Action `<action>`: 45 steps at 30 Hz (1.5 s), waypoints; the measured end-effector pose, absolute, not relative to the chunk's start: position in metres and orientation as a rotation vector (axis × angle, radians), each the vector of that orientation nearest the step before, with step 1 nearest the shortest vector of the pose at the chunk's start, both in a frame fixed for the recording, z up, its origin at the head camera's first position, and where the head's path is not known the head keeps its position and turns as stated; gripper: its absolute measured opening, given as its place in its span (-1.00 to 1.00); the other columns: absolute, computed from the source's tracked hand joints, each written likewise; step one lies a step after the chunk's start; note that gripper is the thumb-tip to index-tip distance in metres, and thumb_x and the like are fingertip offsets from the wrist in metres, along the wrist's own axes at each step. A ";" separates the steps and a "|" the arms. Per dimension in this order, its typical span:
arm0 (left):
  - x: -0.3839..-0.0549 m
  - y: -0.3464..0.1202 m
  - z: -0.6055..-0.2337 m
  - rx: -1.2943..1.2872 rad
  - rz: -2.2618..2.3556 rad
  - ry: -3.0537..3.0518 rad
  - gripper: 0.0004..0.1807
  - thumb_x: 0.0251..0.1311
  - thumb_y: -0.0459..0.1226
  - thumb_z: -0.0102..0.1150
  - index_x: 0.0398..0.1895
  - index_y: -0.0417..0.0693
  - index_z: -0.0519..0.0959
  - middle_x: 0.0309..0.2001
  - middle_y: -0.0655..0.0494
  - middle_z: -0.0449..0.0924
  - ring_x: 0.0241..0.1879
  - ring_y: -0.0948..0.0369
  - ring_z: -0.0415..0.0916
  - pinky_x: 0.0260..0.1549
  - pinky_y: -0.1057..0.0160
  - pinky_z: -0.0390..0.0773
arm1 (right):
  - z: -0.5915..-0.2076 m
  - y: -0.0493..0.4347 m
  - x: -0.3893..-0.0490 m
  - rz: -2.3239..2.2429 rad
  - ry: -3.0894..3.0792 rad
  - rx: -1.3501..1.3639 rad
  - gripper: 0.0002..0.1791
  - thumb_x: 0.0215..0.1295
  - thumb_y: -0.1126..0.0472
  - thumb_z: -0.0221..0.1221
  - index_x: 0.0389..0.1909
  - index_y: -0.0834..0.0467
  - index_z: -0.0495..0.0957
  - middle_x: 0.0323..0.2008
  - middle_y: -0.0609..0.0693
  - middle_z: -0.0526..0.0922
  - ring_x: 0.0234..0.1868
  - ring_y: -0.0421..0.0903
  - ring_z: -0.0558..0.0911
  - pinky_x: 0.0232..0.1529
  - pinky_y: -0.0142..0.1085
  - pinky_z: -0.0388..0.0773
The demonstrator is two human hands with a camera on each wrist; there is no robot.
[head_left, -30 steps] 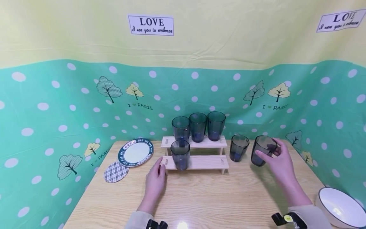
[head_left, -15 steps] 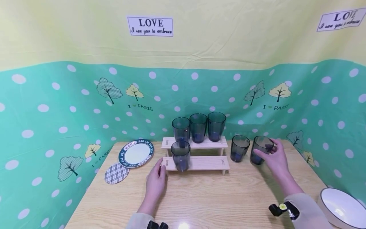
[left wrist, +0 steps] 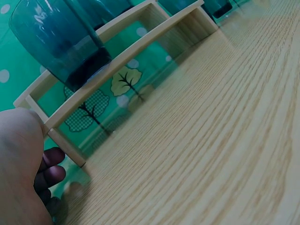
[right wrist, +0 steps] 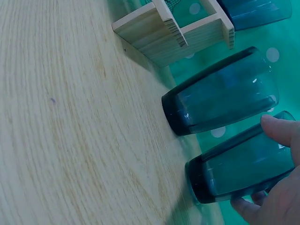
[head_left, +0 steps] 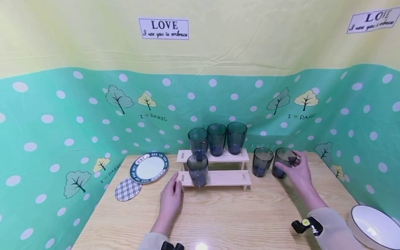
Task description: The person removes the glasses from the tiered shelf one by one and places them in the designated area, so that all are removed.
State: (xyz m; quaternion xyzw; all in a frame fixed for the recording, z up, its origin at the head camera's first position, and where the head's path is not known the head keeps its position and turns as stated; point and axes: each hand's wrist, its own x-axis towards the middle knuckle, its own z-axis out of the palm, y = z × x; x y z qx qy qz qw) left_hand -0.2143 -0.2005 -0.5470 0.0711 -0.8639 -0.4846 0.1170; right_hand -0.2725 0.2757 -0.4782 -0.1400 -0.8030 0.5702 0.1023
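My right hand (head_left: pixel 298 172) grips a dark tinted drinking glass (right wrist: pixel 248 161), thumb on one side and fingers on the other. The glass is upright; whether its base touches the table I cannot tell. Close to its left stands a matching glass (head_left: pixel 261 162). At the left end of a two-step wooden rack (head_left: pixel 226 177), my left hand (head_left: pixel 171 198) holds the lower step's end; some fingers curl beside its leg in the left wrist view. One glass (head_left: pixel 197 170) stands on that lower step near this hand. Three more glasses (head_left: pixel 216 139) stand in a row on the upper step.
A dark-rimmed plate (head_left: pixel 162 166) lies at the back left of the wooden table (head_left: pixel 218 218), beside a checked round coaster (head_left: pixel 127 189). At the right edge sits a white bowl (head_left: pixel 373 225). Polka-dot cloth (head_left: pixel 200 100) hangs behind and at both sides.
My right hand has brought its glass a little left, nearer to the neighbouring glass. The left hand and the rack have stayed nearly still.
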 end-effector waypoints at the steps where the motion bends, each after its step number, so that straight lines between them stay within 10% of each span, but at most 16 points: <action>1: -0.214 -0.200 -0.547 0.209 -1.419 -2.529 -0.42 0.77 -0.10 -0.05 0.72 -0.03 0.34 0.58 -0.17 0.43 0.57 -0.17 0.35 0.51 -0.26 0.36 | -0.479 0.276 -0.273 1.682 -2.372 -0.412 0.27 0.40 0.01 0.55 0.82 0.07 -0.16 0.60 0.30 0.29 0.61 0.33 0.26 0.58 0.23 0.28; 45: -0.214 -0.201 -0.548 0.188 -1.390 -2.519 -0.44 0.78 -0.09 -0.06 0.70 -0.05 0.36 0.51 -0.22 0.51 0.51 -0.19 0.43 0.48 -0.29 0.40 | -0.479 0.282 -0.267 1.559 -2.516 -0.243 0.39 0.42 -0.13 0.51 0.83 0.04 -0.39 0.71 0.49 -0.08 0.63 0.58 0.08 0.50 0.47 0.22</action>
